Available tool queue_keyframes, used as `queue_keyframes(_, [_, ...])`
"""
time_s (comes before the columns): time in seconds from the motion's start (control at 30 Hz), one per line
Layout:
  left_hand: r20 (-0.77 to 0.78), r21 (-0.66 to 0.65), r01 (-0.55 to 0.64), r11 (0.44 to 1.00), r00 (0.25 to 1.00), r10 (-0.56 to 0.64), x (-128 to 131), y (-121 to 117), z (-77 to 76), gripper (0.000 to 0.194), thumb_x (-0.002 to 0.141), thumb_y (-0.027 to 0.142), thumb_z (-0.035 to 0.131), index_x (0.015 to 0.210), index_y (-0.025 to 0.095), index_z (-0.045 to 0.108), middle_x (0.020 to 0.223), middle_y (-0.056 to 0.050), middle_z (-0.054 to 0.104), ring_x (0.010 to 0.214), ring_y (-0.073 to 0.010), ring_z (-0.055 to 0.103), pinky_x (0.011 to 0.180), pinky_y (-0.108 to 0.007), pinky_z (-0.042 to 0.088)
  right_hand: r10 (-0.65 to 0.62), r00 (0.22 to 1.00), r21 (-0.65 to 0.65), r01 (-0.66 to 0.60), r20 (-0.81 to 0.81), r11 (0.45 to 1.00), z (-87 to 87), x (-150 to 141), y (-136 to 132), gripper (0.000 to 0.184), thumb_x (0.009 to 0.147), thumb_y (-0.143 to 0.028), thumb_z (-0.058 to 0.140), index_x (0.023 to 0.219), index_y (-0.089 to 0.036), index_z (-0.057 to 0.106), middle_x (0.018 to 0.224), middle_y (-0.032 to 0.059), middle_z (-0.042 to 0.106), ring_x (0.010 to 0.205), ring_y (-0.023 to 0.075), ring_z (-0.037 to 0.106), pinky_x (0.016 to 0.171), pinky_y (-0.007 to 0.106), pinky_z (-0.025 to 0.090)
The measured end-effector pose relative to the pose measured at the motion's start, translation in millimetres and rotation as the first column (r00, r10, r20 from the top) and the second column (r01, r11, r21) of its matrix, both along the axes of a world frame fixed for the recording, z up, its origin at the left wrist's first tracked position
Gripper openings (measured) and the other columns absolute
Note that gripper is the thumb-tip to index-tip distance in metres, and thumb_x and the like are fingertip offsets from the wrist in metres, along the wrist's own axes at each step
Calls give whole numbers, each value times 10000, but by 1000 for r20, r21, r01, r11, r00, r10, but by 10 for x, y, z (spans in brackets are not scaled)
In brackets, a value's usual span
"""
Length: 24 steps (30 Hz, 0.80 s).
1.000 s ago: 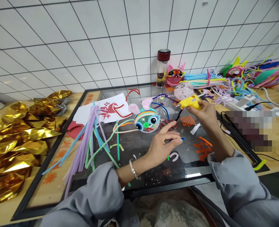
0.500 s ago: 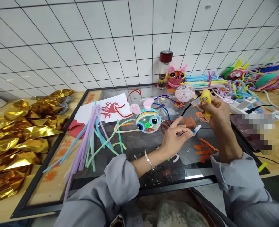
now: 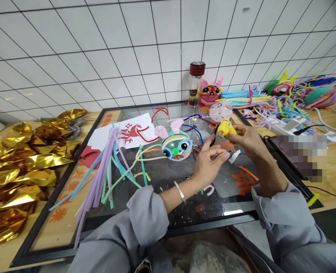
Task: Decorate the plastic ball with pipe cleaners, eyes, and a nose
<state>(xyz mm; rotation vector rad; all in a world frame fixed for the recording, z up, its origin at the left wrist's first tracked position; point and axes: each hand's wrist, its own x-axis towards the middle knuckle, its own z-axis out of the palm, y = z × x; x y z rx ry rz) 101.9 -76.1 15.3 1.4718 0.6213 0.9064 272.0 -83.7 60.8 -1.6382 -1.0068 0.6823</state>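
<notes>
My right hand [image 3: 244, 138] grips a yellow hot glue gun [image 3: 227, 129], its metal nozzle tilted down and left toward my other hand. Close below the nozzle, my left hand [image 3: 209, 161] has thumb and forefinger pinched on a small blue piece [image 3: 226, 152], mostly hidden by the fingers. A white strip [image 3: 234, 156] shows just beyond those fingertips; whether it touches them I cannot tell. Left of my left hand sits a clear ball head [image 3: 176, 146] with big blue-rimmed eyes, a green nose, coloured bands and pink fuzzy ears [image 3: 177, 124].
Purple, blue and green pipe cleaners [image 3: 99, 174] lie left, by white paper [image 3: 122, 132] with a red print. Gold foil [image 3: 28, 170] covers the far left. A lidded bottle [image 3: 195, 85], a pink animal head [image 3: 211, 91] and a power strip [image 3: 290, 127] stand behind.
The glue gun has come left and down, its nozzle turned toward my left hand. My left hand has shifted only slightly, still pinching the blue piece.
</notes>
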Motion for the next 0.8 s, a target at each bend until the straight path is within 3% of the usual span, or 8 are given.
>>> queue_keyframes(0.17, [-37,-19,-27,999,999,27,3,24,19,103,867,247,710,874,170,777,1613,-126,395,1228,-273,647,1113,-430,438,50,996,11,-50,-70,999,-5,66,-22,294,492,-385,827,663,-194,681,555,-30,583,488,108,459,473,250,337])
queue_keyframes(0.33, [-53,-16,-32,999,998,31,5,13,-39,96,863,231,701,837,171,772,1561,-124,469,1243,-269,627,1083,-403,446,89,990,55,-84,-109,995,24,97,-57,254,524,-343,810,709,-205,705,631,-2,650,514,118,502,497,262,402])
queue_keyframes(0.47, [-12,33,-36,999,999,37,22,-13,-82,102,848,236,713,779,182,764,1227,-111,694,1264,-261,576,1051,-376,452,182,980,23,-180,-79,983,-8,63,-50,191,527,-279,799,683,-241,696,628,-23,631,569,134,516,525,258,417])
queue_keyframes(0.57, [36,16,-5,1000,999,4,19,-54,-125,120,846,278,718,791,184,768,1005,-82,723,1123,-235,623,995,-360,479,250,967,-3,-250,-59,968,-32,19,-38,222,520,-292,806,695,-224,687,619,-25,610,591,144,530,551,260,413])
queue_keyframes(0.8, [81,-78,34,996,996,-27,-58,-151,-173,175,835,328,736,805,161,777,1072,-133,733,1043,-238,673,968,-381,504,278,959,-2,-279,-57,960,-59,-57,-15,331,512,-380,840,729,-194,673,632,-24,614,594,136,535,577,252,411])
